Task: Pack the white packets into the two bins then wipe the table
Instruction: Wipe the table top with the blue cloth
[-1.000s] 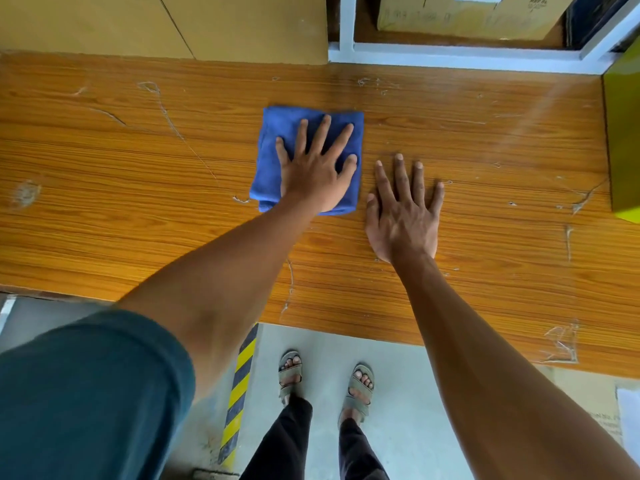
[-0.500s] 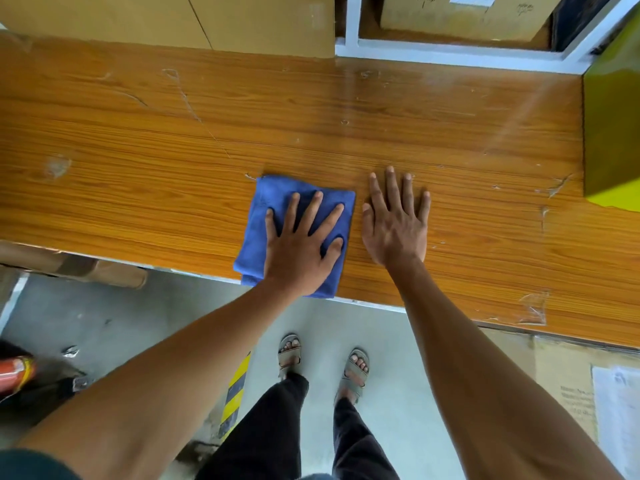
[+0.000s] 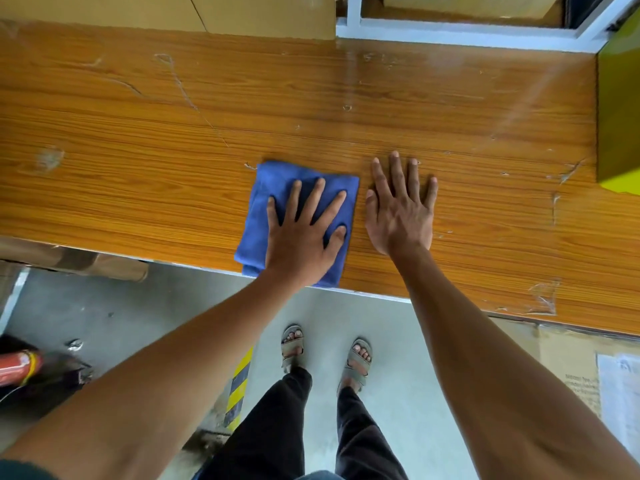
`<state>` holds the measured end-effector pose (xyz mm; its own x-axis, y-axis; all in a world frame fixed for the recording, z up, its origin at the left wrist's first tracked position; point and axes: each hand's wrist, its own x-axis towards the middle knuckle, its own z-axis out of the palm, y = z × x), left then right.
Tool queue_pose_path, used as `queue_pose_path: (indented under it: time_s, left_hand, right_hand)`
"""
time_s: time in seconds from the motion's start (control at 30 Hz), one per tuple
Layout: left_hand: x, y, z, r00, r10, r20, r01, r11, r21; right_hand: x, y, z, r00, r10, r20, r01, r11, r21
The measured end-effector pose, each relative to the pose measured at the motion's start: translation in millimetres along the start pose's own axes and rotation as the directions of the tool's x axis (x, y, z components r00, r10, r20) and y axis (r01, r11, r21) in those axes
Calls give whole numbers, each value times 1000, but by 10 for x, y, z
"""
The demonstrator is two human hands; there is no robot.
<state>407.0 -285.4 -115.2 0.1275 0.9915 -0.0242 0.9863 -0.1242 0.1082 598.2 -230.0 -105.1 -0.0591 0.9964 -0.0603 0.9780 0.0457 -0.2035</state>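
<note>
Because the wiping needed even pressure, I kept my left hand point(image 3: 303, 233) spread flat, fingers splayed, pinning the folded blue cloth point(image 3: 263, 216) on the wooden table point(image 3: 138, 161) at its near edge. My right hand point(image 3: 401, 209) lay open, palm down just beside it, probably as a brace. No white packets were visible; a green bin point(image 3: 620, 126) sat at the far right.

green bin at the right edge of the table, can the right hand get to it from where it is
Probably yes: the right hand lies flat on bare wooden table, and nothing stands between it and the green bin.
</note>
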Motion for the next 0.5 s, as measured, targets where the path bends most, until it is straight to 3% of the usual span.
queue_pose_path:
  time_s: [0.1, 0.23, 0.37, 0.5]
  left_hand:
    - [-98, -5, -24, 1000, -15, 23, 15, 1000, 0]
    - [487, -15, -24, 998, -38, -40, 37, 999, -26]
    - [953, 11, -84, 997, -75, 12, 75, 997, -22]
    - [386, -8, -20, 1000, -3, -24, 3, 1000, 0]
  right_hand:
    - [-9, -8, 15, 1000, 6, 7, -6, 1000, -5]
    - [2, 1, 41, 1000, 4, -11, -4, 1000, -10]
    - [3, 9, 37, 1000, 6, -11, -6, 1000, -14]
    - [-23, -2, 13, 1000, -4, -8, 4, 1000, -10]
